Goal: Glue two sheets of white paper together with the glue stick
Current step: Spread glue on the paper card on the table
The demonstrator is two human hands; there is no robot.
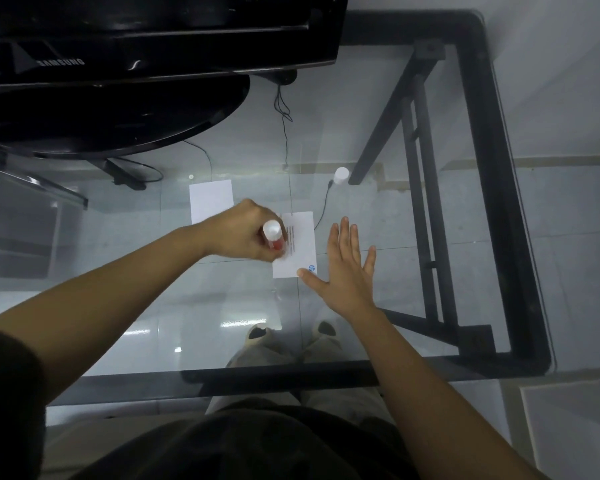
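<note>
- Your right hand (349, 268) lies flat and spread, only the thumb tip pinning the near sheet (300, 244); it may slide under the strokes.
- Your left hand (246, 232) holds the glue stick (273, 233) closed in its fist, tip on that sheet.
- Second sheet (211, 200) waits just beyond; the white cap (341, 175) and the monitor (153, 39) stand well apart on the glass table (492, 202).

The left hand (246, 233) grips the glue stick (273, 234) over a printed sheet (300, 247) on the glass tabletop (153, 306); the right hand (347, 271) lies flat, thumb touching the sheet's corner.
</note>
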